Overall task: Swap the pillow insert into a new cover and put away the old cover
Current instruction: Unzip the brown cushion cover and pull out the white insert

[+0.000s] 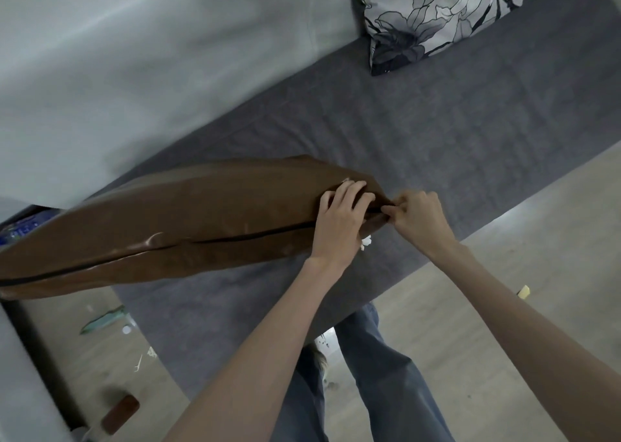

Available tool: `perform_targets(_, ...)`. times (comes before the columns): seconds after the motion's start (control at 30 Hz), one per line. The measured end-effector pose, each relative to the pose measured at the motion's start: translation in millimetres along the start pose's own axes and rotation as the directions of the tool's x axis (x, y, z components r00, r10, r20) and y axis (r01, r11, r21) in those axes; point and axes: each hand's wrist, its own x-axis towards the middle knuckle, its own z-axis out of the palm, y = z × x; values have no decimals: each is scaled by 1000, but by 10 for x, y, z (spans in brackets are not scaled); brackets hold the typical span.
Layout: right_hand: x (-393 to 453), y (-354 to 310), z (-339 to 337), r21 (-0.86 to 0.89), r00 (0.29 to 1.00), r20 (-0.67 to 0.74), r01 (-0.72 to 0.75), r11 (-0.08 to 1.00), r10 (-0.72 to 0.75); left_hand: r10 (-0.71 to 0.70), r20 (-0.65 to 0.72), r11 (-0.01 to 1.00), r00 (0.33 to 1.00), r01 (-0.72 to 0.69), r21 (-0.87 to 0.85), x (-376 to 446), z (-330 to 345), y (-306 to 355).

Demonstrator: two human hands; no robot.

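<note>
While we lean over the grey sofa seat (453, 145), a long brown pillow (188, 216) in a shiny cover lies across the seat's front part, one end reaching past the seat's left end and the other ending at our hands near the front edge. A dark zipper line (235, 238) runs along the side of the cover that faces us. Our left hand (342, 219) is curled over the pillow's right end, fingers bent and pressing into the brown fabric, gripping it. Our right hand (418, 218) is just beside it, touching the very corner of the cover, thumb and fingertips pinched together on something small there; we cannot tell whether that is a zipper pull or only fabric. A bit of white stuffing (366, 241) shows under our left hand, at the cover's lower edge. At the seat's far back corner a grey floral cushion (437, 14) leans against the pale backrest (151, 55). Below the seat's front edge we see our jeans (369, 374) and a wood floor (504, 324).
</note>
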Motion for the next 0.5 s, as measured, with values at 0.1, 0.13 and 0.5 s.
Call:
perform_targets(0.1,82,-44,-90,-147,999,53,0,989,8,-13,1,999,1000,13,42,95,17,27)
perform_targets(0.13,108,-60,-121,-167,997,75,16,986,-4,-24,4,998,1000,24,57,123,16,48)
perform_targets(0.5,236,-179,-316,-57,971,198,147,987,-133,24,-299,1000,954,-24,4,130,210,126)
